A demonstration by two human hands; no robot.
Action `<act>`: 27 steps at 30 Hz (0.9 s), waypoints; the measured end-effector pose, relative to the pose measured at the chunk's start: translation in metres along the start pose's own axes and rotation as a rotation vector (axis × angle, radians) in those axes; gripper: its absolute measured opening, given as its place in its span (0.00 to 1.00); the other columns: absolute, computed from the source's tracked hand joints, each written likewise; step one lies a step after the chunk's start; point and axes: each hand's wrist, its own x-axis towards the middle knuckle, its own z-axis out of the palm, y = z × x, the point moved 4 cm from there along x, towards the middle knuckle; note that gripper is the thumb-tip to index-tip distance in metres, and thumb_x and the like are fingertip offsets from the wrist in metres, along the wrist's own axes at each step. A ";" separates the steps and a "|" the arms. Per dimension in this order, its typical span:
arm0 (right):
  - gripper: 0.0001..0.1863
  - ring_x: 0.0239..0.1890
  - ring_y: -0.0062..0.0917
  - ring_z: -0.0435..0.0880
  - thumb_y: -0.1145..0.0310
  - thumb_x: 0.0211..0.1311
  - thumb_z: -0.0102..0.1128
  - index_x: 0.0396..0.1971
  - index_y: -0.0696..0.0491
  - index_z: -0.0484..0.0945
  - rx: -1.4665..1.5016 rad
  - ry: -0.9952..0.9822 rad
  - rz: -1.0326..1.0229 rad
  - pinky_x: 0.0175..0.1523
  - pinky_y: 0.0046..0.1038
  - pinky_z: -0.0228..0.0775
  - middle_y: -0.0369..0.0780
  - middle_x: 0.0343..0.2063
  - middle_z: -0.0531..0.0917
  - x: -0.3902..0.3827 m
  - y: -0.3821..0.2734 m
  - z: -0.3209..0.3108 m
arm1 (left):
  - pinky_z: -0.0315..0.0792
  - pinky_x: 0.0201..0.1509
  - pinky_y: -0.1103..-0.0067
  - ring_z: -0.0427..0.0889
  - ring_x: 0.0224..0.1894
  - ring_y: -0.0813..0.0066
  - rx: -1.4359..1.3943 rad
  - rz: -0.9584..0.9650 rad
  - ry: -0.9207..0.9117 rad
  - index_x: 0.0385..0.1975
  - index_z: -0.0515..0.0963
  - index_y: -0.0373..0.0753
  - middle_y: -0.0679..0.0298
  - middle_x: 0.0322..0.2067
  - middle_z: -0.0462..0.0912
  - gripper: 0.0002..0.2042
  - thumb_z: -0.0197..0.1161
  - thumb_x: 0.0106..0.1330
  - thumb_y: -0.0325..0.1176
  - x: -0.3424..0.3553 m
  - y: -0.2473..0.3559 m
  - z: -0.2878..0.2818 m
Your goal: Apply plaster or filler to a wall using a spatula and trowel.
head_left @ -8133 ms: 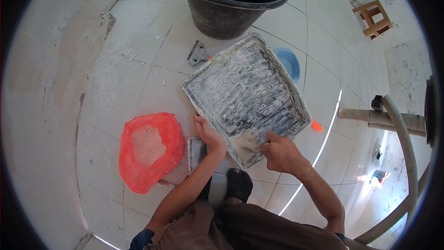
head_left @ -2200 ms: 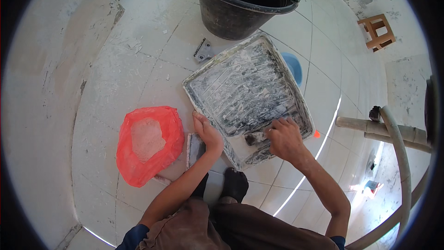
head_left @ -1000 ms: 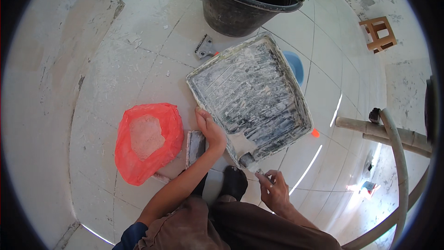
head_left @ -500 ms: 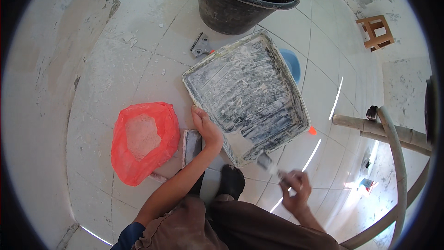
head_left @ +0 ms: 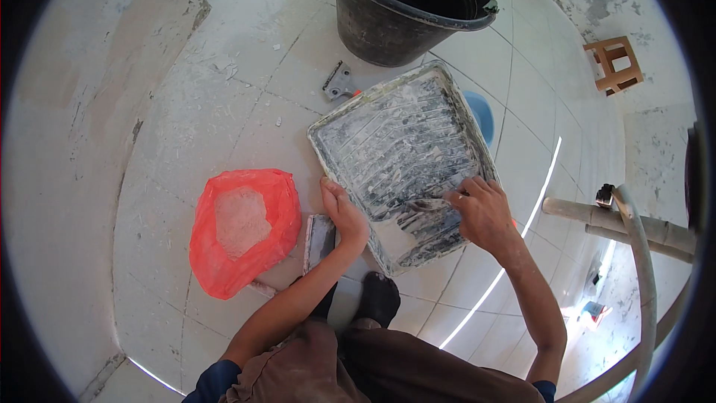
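A ribbed paint tray (head_left: 403, 138), crusted with white and grey residue, is tilted on the floor in front of me. My left hand (head_left: 344, 216) is closed on its left rim. Over the tray's lower right part, my right hand (head_left: 481, 213) is closed round a putty knife (head_left: 440, 206), mostly hidden by the fingers, its blade against the ribbed surface. A patch of pale wet paste (head_left: 393, 242) lies in the tray's near corner. Left of my left hand stands an open red plastic bag (head_left: 288, 216) of pale powder (head_left: 241, 222).
A black bucket (head_left: 388, 37) stands beyond the tray, with a metal-headed scraper (head_left: 338, 82) near it. A blue container (head_left: 479, 116) shows behind the tray. A flat-bladed tool (head_left: 321, 241) lies by my feet. Bamboo poles (head_left: 608, 216) and a brown stool (head_left: 615, 65) are at right.
My right hand has moved up and left with the putty knife, from beside the tray's near corner to over its surface. My left hand keeps its hold on the rim.
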 end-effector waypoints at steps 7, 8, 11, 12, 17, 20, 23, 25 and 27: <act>0.23 0.45 0.32 0.80 0.79 0.42 0.66 0.43 0.50 0.88 -0.005 -0.030 -0.053 0.48 0.35 0.70 0.39 0.35 0.80 0.004 -0.014 0.017 | 0.62 0.59 0.78 0.65 0.45 0.74 -0.029 0.015 0.019 0.44 0.67 0.30 0.60 0.40 0.70 0.18 0.38 0.84 0.41 -0.001 0.001 0.002; 0.23 0.45 0.32 0.80 0.79 0.42 0.66 0.43 0.50 0.88 -0.001 -0.031 -0.048 0.48 0.35 0.70 0.39 0.35 0.80 0.005 -0.018 0.020 | 0.61 0.61 0.78 0.66 0.47 0.73 -0.072 -0.004 0.033 0.45 0.67 0.29 0.58 0.42 0.71 0.18 0.38 0.84 0.41 -0.002 0.001 0.003; 0.22 0.46 0.32 0.80 0.78 0.42 0.66 0.43 0.51 0.87 0.035 -0.030 -0.082 0.49 0.36 0.71 0.40 0.36 0.80 0.005 -0.029 0.033 | 0.61 0.63 0.78 0.67 0.49 0.73 -0.072 -0.005 0.040 0.48 0.67 0.27 0.56 0.46 0.72 0.20 0.38 0.84 0.41 -0.001 0.002 0.002; 0.22 0.46 0.32 0.80 0.77 0.42 0.67 0.43 0.50 0.87 0.055 -0.020 -0.102 0.49 0.36 0.71 0.40 0.36 0.80 0.005 -0.032 0.037 | 0.60 0.64 0.78 0.67 0.50 0.72 -0.036 0.012 0.039 0.49 0.67 0.26 0.55 0.47 0.72 0.20 0.38 0.84 0.41 -0.001 0.002 0.001; 0.20 0.47 0.32 0.80 0.75 0.44 0.68 0.42 0.50 0.87 0.129 -0.022 -0.114 0.49 0.36 0.71 0.40 0.37 0.80 0.008 -0.043 0.040 | 0.60 0.65 0.77 0.67 0.51 0.72 -0.031 0.005 0.012 0.50 0.67 0.25 0.54 0.47 0.72 0.20 0.38 0.84 0.41 -0.001 0.002 0.000; 0.20 0.47 0.33 0.80 0.75 0.44 0.68 0.42 0.50 0.87 0.167 -0.074 -0.116 0.51 0.37 0.70 0.40 0.38 0.80 0.003 -0.038 0.040 | 0.60 0.65 0.77 0.67 0.52 0.71 -0.001 -0.009 0.004 0.52 0.67 0.25 0.54 0.47 0.72 0.20 0.37 0.84 0.41 -0.002 0.001 0.000; 0.20 0.47 0.33 0.80 0.75 0.44 0.67 0.42 0.50 0.87 0.131 -0.092 -0.161 0.51 0.36 0.69 0.40 0.39 0.80 -0.012 -0.044 0.036 | 0.60 0.65 0.77 0.67 0.52 0.71 -0.041 -0.010 0.024 0.52 0.67 0.26 0.54 0.47 0.72 0.20 0.37 0.84 0.41 -0.003 0.001 0.002; 0.22 0.46 0.33 0.79 0.77 0.43 0.65 0.43 0.49 0.87 0.102 -0.109 -0.145 0.51 0.36 0.68 0.40 0.38 0.80 -0.024 -0.049 0.024 | 0.60 0.65 0.77 0.68 0.52 0.70 -0.092 -0.001 0.030 0.52 0.68 0.26 0.55 0.47 0.72 0.20 0.36 0.84 0.41 -0.004 0.006 0.002; 0.22 0.46 0.32 0.79 0.78 0.42 0.64 0.44 0.49 0.86 0.094 -0.034 -0.105 0.50 0.35 0.68 0.40 0.38 0.80 -0.037 -0.046 0.013 | 0.59 0.66 0.76 0.68 0.53 0.70 -0.061 -0.003 0.004 0.53 0.68 0.27 0.55 0.48 0.72 0.20 0.36 0.84 0.41 -0.005 0.012 0.002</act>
